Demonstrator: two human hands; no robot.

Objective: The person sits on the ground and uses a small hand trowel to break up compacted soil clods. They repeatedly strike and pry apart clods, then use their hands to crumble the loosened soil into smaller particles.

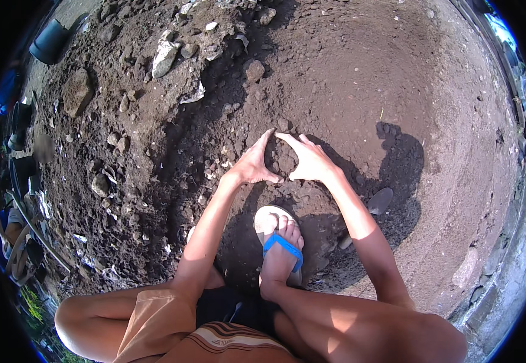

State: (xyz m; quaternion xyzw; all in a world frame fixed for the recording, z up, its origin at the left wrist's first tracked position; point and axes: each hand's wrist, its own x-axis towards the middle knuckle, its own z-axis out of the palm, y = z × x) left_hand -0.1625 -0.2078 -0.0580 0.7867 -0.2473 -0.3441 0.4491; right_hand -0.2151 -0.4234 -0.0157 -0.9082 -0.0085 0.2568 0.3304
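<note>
My left hand [253, 163] and my right hand [307, 159] rest low over the brown soil, thumbs apart from the curved fingers. Together they form a ring around a small heap of soil clods [283, 160]. The fingertips nearly meet at the far side and the thumbs at the near side. Neither hand is closed on anything. To the right of my right forearm lies a trowel blade [380, 201]; a short piece that looks like its handle [345, 242] shows on the forearm's other side, and the forearm hides what lies between.
My foot in a blue-strapped flip-flop [282, 245] stands just nearer than the hands. On the left rises a rough bank of soil with stones [77, 92] and white scraps [195, 94]. Dark pots [49, 42] stand at the far left. A concrete edge [505, 284] runs along the right.
</note>
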